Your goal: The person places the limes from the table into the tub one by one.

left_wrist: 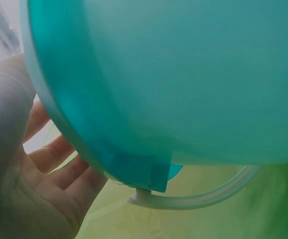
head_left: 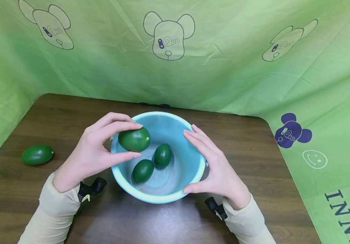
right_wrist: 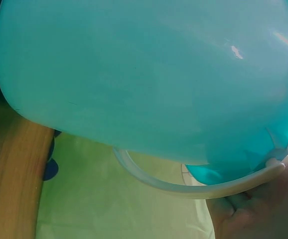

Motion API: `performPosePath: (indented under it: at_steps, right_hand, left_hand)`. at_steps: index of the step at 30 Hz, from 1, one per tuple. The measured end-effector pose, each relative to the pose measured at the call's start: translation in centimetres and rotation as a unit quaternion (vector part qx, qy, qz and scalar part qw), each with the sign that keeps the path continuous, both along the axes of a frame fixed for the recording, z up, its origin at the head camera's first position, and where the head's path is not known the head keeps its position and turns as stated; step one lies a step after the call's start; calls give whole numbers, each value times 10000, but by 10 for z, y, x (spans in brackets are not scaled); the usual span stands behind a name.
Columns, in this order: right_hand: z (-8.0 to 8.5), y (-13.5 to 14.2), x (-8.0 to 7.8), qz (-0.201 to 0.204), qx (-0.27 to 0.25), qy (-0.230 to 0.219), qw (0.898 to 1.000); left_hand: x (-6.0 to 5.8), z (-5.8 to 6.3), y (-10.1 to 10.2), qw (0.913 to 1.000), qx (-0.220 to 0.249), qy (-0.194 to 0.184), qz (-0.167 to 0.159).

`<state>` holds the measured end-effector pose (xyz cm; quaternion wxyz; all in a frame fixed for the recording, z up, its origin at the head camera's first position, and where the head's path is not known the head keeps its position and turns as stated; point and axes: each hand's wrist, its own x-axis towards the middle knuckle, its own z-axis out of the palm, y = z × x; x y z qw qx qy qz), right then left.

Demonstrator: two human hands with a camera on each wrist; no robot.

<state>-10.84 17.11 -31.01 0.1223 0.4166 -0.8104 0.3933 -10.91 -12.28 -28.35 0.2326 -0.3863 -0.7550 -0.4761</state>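
Note:
Over the left part of a light blue bucket (head_left: 159,199), my left hand (head_left: 97,145) holds a glossy green avocado (head_left: 134,139) between its fingers and thumb. Two more avocados, one upper right (head_left: 162,156) and one lower left (head_left: 142,171), lie on the bucket's floor. My right hand (head_left: 213,166) grips the bucket's right rim, fingers over the far part and thumb on the near part. In the left wrist view the bucket wall (left_wrist: 184,79) hides the left fingertips and the held fruit. The right wrist view shows the bucket's outer wall (right_wrist: 114,74) and part of the right hand (right_wrist: 258,209).
Another avocado (head_left: 37,154) lies on the brown wooden table (head_left: 248,149), left of the bucket. A pale handle (right_wrist: 204,190) hangs on the bucket's far side. Green printed cloth (head_left: 117,67) stands behind the table and along its sides.

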Motion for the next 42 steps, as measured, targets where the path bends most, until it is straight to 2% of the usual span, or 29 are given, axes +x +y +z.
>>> performPosePath:
  at_steps: [9,17,42]
  right_hand:
    - [1,0,1,-9,21,-12,10000]
    - [0,1,0,21,4,-55,10000]
    - [2,1,-1,41,22,-38,10000]
  left_hand:
    - [0,0,2,9999,-114,-81,-20]
    - [-2,-2,4,9998,-207,66,-29]
    - [-2,-3,3,9981,-556,-251,125]
